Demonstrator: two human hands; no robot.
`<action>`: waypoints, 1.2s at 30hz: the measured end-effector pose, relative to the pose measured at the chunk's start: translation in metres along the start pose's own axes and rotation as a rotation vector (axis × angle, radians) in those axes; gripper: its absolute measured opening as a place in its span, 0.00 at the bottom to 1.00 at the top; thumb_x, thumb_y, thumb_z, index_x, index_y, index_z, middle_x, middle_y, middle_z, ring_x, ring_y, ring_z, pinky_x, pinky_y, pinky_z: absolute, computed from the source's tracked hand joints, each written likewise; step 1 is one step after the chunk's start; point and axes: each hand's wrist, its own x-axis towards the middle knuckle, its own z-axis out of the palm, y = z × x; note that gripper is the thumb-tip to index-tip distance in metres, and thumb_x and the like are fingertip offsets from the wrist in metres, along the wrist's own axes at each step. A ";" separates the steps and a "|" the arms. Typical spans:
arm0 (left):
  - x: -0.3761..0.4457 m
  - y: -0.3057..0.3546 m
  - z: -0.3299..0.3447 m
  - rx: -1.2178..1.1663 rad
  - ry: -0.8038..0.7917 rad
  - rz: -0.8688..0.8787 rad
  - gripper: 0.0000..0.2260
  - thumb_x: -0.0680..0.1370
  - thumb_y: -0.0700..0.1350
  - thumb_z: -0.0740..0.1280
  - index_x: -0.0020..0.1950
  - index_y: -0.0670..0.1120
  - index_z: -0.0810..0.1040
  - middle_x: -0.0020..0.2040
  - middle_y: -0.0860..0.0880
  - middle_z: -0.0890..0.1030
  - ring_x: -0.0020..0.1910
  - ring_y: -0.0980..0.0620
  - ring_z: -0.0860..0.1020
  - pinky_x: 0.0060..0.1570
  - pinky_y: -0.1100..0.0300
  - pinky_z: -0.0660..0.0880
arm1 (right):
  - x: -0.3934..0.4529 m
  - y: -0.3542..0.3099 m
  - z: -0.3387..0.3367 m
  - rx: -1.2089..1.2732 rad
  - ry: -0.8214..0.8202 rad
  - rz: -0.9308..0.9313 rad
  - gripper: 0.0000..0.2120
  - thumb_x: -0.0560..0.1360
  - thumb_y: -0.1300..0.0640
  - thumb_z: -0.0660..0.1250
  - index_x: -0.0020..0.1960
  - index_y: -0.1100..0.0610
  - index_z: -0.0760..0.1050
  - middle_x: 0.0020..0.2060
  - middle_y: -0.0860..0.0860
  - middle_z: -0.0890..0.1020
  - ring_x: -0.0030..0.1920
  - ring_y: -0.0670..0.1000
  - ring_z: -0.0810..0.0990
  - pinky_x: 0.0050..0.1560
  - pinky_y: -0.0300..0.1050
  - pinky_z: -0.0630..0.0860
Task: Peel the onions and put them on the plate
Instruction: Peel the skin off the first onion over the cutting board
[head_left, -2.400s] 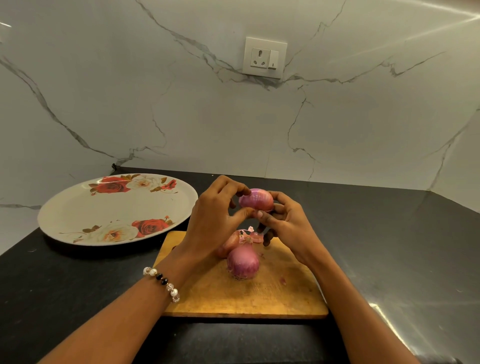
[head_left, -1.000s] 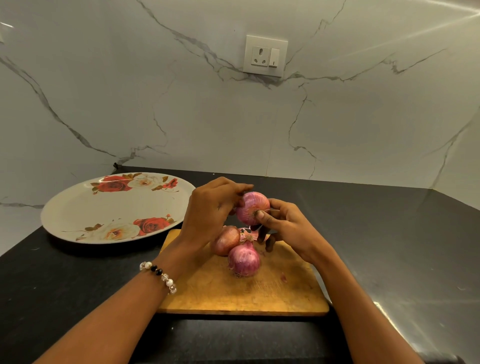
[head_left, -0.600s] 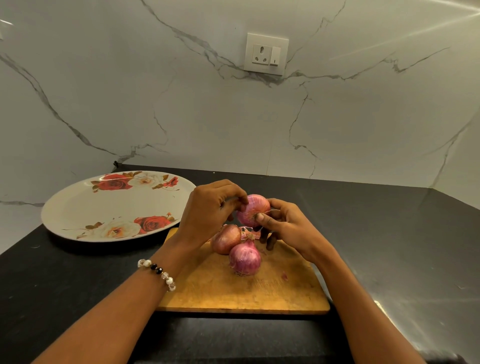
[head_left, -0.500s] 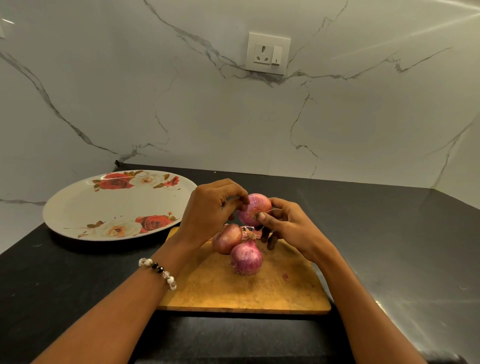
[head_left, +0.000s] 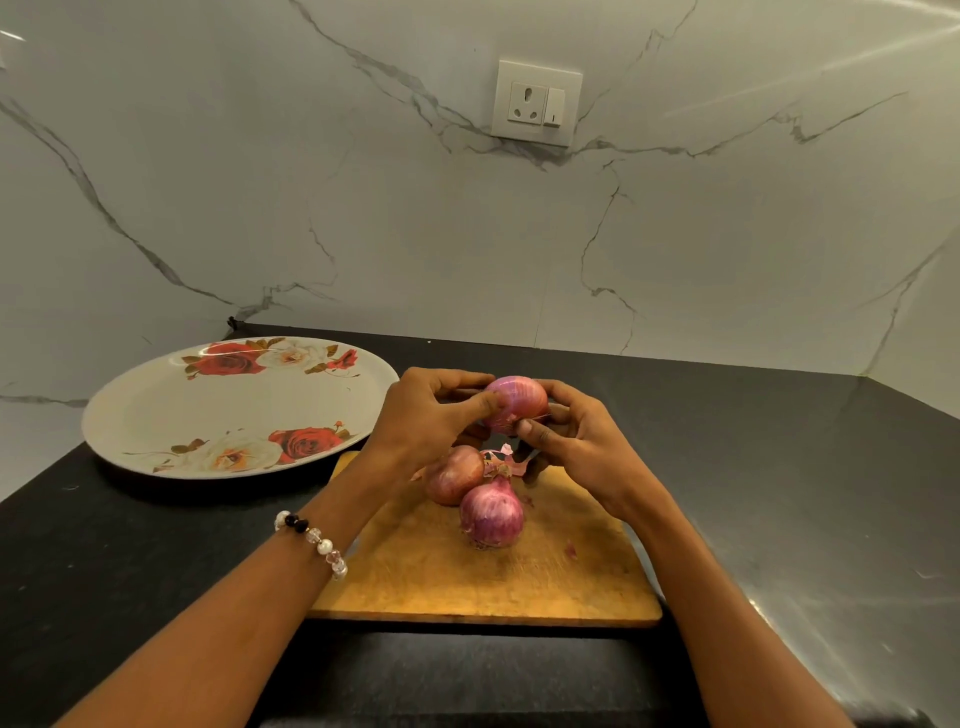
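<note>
— Both hands pinch it? 
— Yes: left hand (head_left: 426, 415) and right hand (head_left: 576, 441) grip the held onion (head_left: 517, 402) above the cutting board (head_left: 571, 587), raised slightly since before.
— And the plate (head_left: 156, 415)?
— Left of the board, holding nothing; two onions (head_left: 491, 514) lie on the board.

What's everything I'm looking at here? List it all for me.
Held onion: one, pink-purple, gripped by both hands above the board.
Board onions: two, one pink-purple in front, one browner behind it to the left, touching.
Peel scraps: a few, pink, on the board behind the onions.
Board: one, wooden, on the counter, centre.
Plate: one, white with red and white roses, left of the board, no onions on it.
Counter: black.
Wall: white marble, grey veins.
Socket: one, white, on the wall.
Bracelet: one, beaded, left wrist.
Left hand: holds the onion.
Right hand: holds the onion.
</note>
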 end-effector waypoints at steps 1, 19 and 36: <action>0.000 0.000 0.001 0.009 -0.003 -0.006 0.22 0.69 0.53 0.71 0.60 0.46 0.79 0.52 0.48 0.83 0.49 0.50 0.82 0.46 0.54 0.81 | 0.001 0.002 0.000 -0.035 0.008 -0.017 0.20 0.77 0.62 0.69 0.67 0.56 0.70 0.55 0.58 0.80 0.47 0.57 0.85 0.42 0.44 0.82; -0.002 0.003 -0.003 -0.051 -0.037 -0.038 0.13 0.76 0.44 0.68 0.60 0.45 0.79 0.49 0.46 0.83 0.44 0.48 0.83 0.43 0.57 0.81 | 0.002 0.006 -0.003 -0.069 -0.011 -0.063 0.20 0.77 0.59 0.68 0.68 0.57 0.71 0.55 0.57 0.81 0.48 0.57 0.84 0.45 0.48 0.82; -0.004 0.011 -0.011 -0.146 -0.145 -0.075 0.12 0.79 0.36 0.62 0.60 0.42 0.79 0.47 0.44 0.83 0.41 0.47 0.84 0.40 0.58 0.81 | -0.002 -0.001 -0.002 0.147 -0.034 0.053 0.20 0.76 0.51 0.65 0.64 0.62 0.75 0.45 0.59 0.83 0.40 0.57 0.82 0.34 0.48 0.80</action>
